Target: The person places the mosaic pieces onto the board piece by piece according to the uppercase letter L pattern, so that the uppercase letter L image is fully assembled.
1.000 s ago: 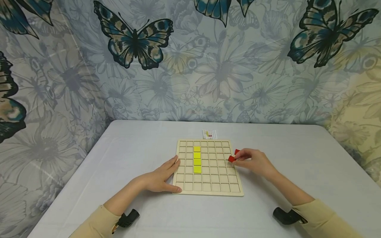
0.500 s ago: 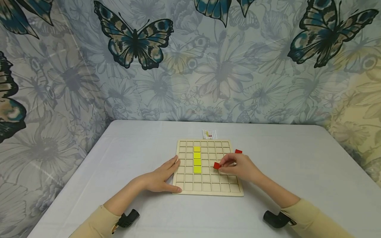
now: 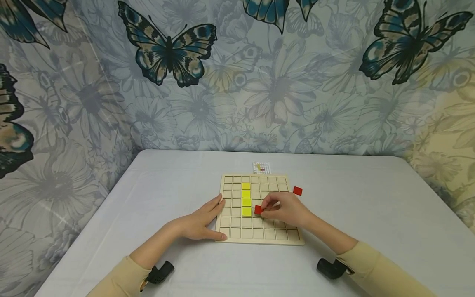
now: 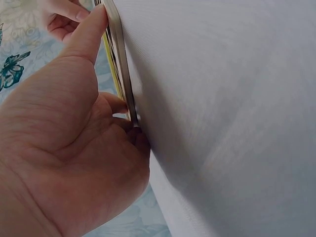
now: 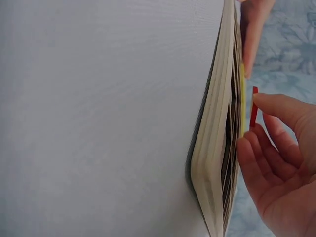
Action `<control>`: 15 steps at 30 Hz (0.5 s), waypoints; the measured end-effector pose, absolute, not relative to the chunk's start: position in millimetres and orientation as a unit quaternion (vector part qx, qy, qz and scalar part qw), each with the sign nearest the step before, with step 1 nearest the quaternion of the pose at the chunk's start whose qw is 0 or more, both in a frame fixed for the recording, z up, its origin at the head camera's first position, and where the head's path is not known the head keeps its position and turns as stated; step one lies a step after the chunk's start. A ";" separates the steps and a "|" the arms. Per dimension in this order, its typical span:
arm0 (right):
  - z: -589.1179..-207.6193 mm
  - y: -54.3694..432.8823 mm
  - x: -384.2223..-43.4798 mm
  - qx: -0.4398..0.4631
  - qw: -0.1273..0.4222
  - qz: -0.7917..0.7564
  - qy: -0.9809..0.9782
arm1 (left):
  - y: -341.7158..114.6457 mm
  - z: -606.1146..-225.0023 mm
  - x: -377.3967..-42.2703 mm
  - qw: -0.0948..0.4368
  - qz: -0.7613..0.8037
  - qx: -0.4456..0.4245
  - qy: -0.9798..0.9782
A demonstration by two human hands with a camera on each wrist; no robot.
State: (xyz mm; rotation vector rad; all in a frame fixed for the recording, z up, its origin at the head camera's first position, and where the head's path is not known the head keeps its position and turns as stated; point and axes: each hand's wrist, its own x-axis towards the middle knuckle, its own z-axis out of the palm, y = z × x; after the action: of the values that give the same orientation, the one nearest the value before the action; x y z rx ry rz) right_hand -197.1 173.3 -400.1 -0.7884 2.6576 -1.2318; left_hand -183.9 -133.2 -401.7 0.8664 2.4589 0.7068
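Note:
A pale wooden grid board (image 3: 259, 234) lies on the white table, with a column of several yellow square tiles (image 3: 246, 202) set in its cells. My right hand (image 3: 287, 209) pinches a red square tile (image 3: 257, 210) between thumb and fingertips, just right of the lowest yellow tile. In the right wrist view that red tile (image 5: 254, 106) stands off the board's face, tilted on edge. My left hand (image 3: 198, 222) rests along the board's left side with fingers stretched out and thumb at the near-left corner; its thumb (image 4: 89, 37) lies on the rim in the left wrist view.
Another red tile (image 3: 297, 190) lies on the table just beyond the board's right edge. Behind the board is a small printed card (image 3: 261, 168) with a grid and coloured cells. Butterfly-patterned fabric (image 3: 237, 103) rises behind the table.
My right hand has carried the red tile leftward from the board's right edge to beside the yellow column. The other red tile has come into full view. My left hand has stayed put.

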 end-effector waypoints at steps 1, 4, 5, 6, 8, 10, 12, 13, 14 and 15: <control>-400.1 172.4 -197.5 -0.264 0.053 -0.404 0.874 | -133.1 -401.8 -183.9 0.218 0.255 0.313 0.888; -401.3 170.1 -198.9 -0.277 0.047 -0.397 0.874 | -132.8 -402.2 -184.4 0.216 0.254 0.317 0.888; -402.2 169.7 -199.6 -0.282 0.044 -0.394 0.874 | -132.8 -402.5 -184.6 0.217 0.254 0.317 0.888; -403.1 169.2 -200.2 -0.285 0.042 -0.391 0.874 | -132.9 -402.6 -184.6 0.217 0.252 0.316 0.889; -404.6 168.4 -201.5 -0.288 0.040 -0.387 0.875 | -133.2 -402.8 -184.6 0.216 0.251 0.317 0.889; -406.0 168.0 -202.5 -0.289 0.037 -0.384 0.876 | -133.3 -402.3 -184.3 0.215 0.250 0.316 0.890; -407.0 167.7 -203.2 -0.289 0.036 -0.383 0.877 | -133.4 -402.1 -184.1 0.215 0.250 0.316 0.889; -407.4 167.7 -203.4 -0.290 0.034 -0.383 0.876 | -133.5 -402.1 -184.0 0.214 0.251 0.317 0.889; -407.6 167.7 -203.5 -0.290 0.033 -0.382 0.877 | -133.6 -401.9 -183.9 0.214 0.252 0.316 0.889; -407.7 167.7 -203.4 -0.291 0.031 -0.382 0.877 | -133.6 -401.8 -183.7 0.215 0.253 0.316 0.889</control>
State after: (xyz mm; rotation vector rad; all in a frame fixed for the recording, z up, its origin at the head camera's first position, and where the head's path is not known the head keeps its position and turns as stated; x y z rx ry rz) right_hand -203.4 167.7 -407.7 -0.8974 2.7003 -1.1751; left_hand -183.7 -133.6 -401.8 0.8764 2.4653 0.7007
